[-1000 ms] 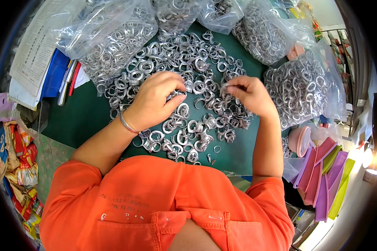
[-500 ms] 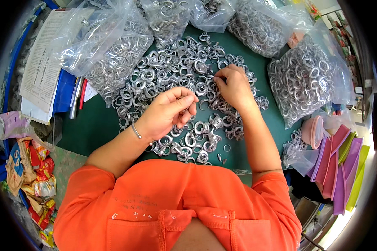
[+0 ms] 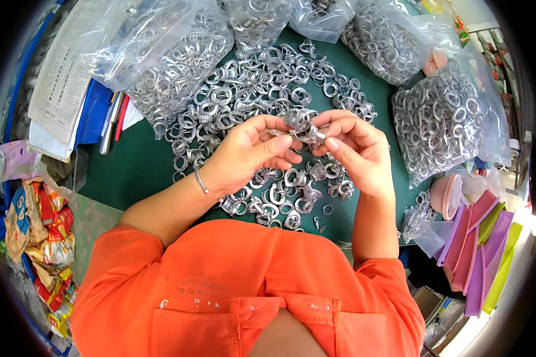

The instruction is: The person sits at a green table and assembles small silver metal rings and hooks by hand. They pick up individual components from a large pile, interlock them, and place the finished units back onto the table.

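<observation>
My two hands meet above a loose pile of silver-grey metal rings (image 3: 232, 89) on a dark green table top. Between their fingertips is a small bunch of rings (image 3: 301, 122). My left hand (image 3: 250, 149), with a thin bracelet at its wrist, has thumb and fingers closed at the bunch's left side. From the other side, my right hand (image 3: 360, 152) pinches the bunch with thumb and fingertips. Fingers partly hide which rings each hand grips. A smaller heap of rings (image 3: 280, 199) lies below the hands, nearer my orange shirt.
Clear plastic bags full of rings, such as the right bag (image 3: 438, 122) and the left bag (image 3: 173, 68), line the table's far side and right. Printed papers (image 3: 59, 83) and pens (image 3: 116, 119) lie at the left. A pink cup (image 3: 443, 196) and coloured plastic trays (image 3: 476, 250) are at the right.
My right hand has come away from the right part of the pile, moving nearer to me and to my left hand. A bunch of rings now shows between both hands.
</observation>
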